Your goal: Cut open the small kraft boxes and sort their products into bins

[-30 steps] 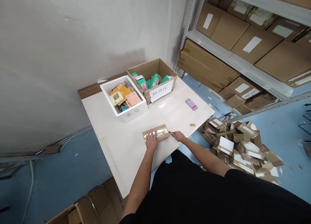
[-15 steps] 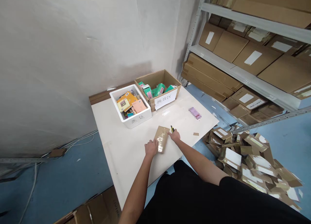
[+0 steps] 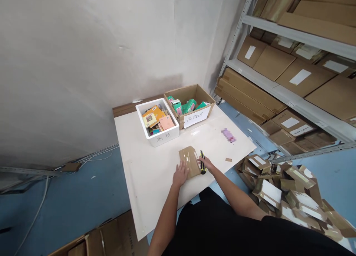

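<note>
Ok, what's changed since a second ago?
The small brown rectangular cardboard box has turned from lying crosswise to running mostly away from the person. The left hand has shifted to its left edge; the right hand still grips the slim black-and-yellow cutter, now along the box's right side. The white rectangular foam bin and open brown cardboard carton stayed put.

The parcel (image 3: 192, 159) lies on the table (image 3: 150, 178), before tub (image 3: 164, 137) and carton (image 3: 205, 96).

Black top (image 3: 236, 233), short sleeves (image 3: 257, 216), bare forearms (image 3: 168, 211)
</note>
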Tool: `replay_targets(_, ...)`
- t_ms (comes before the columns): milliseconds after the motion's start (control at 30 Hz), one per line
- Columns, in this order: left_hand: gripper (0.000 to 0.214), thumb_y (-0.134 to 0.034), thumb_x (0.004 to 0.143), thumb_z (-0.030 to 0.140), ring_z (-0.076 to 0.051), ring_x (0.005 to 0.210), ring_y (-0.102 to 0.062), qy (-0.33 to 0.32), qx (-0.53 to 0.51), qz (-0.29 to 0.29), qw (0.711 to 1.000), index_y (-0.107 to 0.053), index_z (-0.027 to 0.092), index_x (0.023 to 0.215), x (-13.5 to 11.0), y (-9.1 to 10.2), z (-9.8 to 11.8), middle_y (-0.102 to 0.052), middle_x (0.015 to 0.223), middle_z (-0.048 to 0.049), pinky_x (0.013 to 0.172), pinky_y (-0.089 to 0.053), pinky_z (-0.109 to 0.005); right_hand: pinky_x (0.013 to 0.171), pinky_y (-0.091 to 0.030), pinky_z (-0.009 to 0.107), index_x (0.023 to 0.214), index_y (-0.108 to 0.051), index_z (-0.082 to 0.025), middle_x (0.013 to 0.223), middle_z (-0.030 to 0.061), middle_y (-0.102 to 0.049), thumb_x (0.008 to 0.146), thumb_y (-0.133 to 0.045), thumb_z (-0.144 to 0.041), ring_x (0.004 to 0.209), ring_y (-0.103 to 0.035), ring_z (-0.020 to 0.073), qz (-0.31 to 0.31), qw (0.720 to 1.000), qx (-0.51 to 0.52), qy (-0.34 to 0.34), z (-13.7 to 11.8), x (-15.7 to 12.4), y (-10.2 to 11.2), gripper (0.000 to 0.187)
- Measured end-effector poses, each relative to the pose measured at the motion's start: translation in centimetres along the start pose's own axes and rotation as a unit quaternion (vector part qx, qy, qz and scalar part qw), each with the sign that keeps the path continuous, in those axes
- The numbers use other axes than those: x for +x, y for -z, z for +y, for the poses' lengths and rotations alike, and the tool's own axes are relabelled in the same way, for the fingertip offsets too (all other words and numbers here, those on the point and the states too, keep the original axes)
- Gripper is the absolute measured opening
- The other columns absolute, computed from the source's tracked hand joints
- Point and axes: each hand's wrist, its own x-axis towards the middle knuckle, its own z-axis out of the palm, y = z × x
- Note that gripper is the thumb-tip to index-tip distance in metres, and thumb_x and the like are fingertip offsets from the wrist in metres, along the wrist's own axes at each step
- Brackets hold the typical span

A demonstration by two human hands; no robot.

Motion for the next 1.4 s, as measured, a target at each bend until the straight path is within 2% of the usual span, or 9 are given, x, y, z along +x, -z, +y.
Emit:
replay_targets(133,0.074,-0.022,0.107,0.056,-0.03,0.165,-0.016,0.152,-0.099,0.062,0.981,-0.03,0.013,0.166,-2.6,0.7,-4.8,-0.014,0.178,-0.0178,0.129,-0.028,-0.05,0.083,-0.06,0.035,0.121,-0.061,-0.019,0.111,0.0161,-0.078,0.104,-0.052,-0.057,0.1,-0.076,0.0268,-0.059,0.997,0.058,0.011,-1.3,0.2,-1.4,0.043)
replay_targets(233,0.077,-0.033,0.106,0.055,-0.026,0.165,-0.013,0.152,-0.133,0.088,0.975,-0.019,0.015,0.17,-3.7,0.1,-5.7,-0.01,0.179,-0.0149,0.129,-0.031,-0.043,0.089,-0.057,0.033,0.114,-0.066,-0.019,0.115,0.0134,-0.077,0.1,-0.058,-0.057,0.109,-0.073,0.0264,-0.059,0.998,-0.002,0.006,-1.5,0.5,-3.9,0.041)
replay_targets(433,0.087,-0.046,0.103,0.047,-0.028,0.165,-0.014,0.167,-0.189,0.118,0.96,-0.003,0.013,0.171,-1.3,-1.5,-4.0,-0.008,0.179,-0.0196,0.127,-0.035,-0.046,0.092,-0.056,0.032,0.105,-0.068,-0.021,0.113,0.0092,-0.078,0.1,-0.057,-0.057,0.107,-0.072,0.0251,-0.074,0.996,-0.04,0.017,-1.7,-0.2,-7.7,0.038)
replay_targets(600,0.076,-0.042,0.103,0.038,-0.026,0.159,-0.035,0.263,-0.201,0.12,0.936,-0.013,0.016,0.171,0.6,0.0,-4.2,-0.035,0.172,-0.018,0.125,-0.038,-0.042,0.086,-0.059,0.037,0.111,-0.067,-0.021,0.105,0.0124,-0.078,0.098,-0.06,-0.065,0.094,-0.074,0.0262,-0.072,0.996,0.008,0.047,-4.5,-0.2,-6.4,0.047)
replay_targets(700,0.073,-0.037,0.103,0.034,-0.032,0.16,-0.032,0.307,-0.203,0.135,0.92,-0.017,0.009,0.169,0.4,0.5,-4.0,-0.029,0.173,-0.0241,0.126,-0.037,-0.048,0.086,-0.06,0.037,0.102,-0.07,-0.02,0.102,0.0098,-0.078,0.089,-0.071,-0.066,0.096,-0.074,0.0266,-0.077,0.996,-0.023,0.046,-5.0,-0.3,-6.0,0.048)
replay_targets(933,0.094,-0.05,0.099,0.056,-0.034,0.165,-0.015,0.21,-0.137,0.266,0.931,-0.008,0.011,0.17,0.6,1.0,-0.7,-0.008,0.179,-0.0184,0.128,-0.034,-0.047,0.078,-0.062,0.036,0.104,-0.064,-0.022,0.105,0.0117,-0.078,0.087,-0.069,-0.07,0.086,-0.074,0.0239,-0.059,0.996,0.028,0.063,-1.9,-1.0,-6.0,0.051)
replay_targets(1067,0.103,-0.064,0.093,0.053,-0.035,0.165,-0.012,0.171,-0.102,0.2,0.959,-0.007,0.017,0.171,1.8,1.6,-0.2,-0.006,0.18,-0.0159,0.124,-0.04,-0.046,0.07,-0.061,0.033,0.094,-0.059,-0.022,0.086,0.0054,-0.076,0.083,-0.07,-0.075,0.071,-0.072,0.0206,-0.07,0.991,0.037,0.104,-1.3,-0.8,-5.9,0.054)
replay_targets(1233,0.097,-0.067,0.092,0.055,-0.035,0.163,-0.018,0.145,-0.024,0.109,0.983,-0.017,0.027,0.171,3.1,3.3,-0.8,-0.001,0.181,-0.0064,0.118,-0.046,-0.043,0.058,-0.053,0.028,0.092,-0.058,-0.023,0.058,-0.0036,-0.062,0.105,-0.035,-0.07,0.051,-0.062,0.0174,-0.02,0.986,-0.125,0.11,-3.3,0.4,-6.5,0.054)
replay_targets(1400,0.097,-0.067,0.091,0.058,-0.04,0.159,-0.026,0.213,-0.001,0.081,0.974,-0.019,0.033,0.17,3.2,4.0,-0.2,0.005,0.181,-0.0034,0.113,-0.05,-0.048,0.076,-0.05,0.025,0.112,-0.068,-0.02,0.09,0.0068,-0.078,0.112,-0.041,-0.047,0.084,-0.075,0.0198,-0.019,0.89,-0.434,0.141,-9.0,3.0,-10.0,0.038)
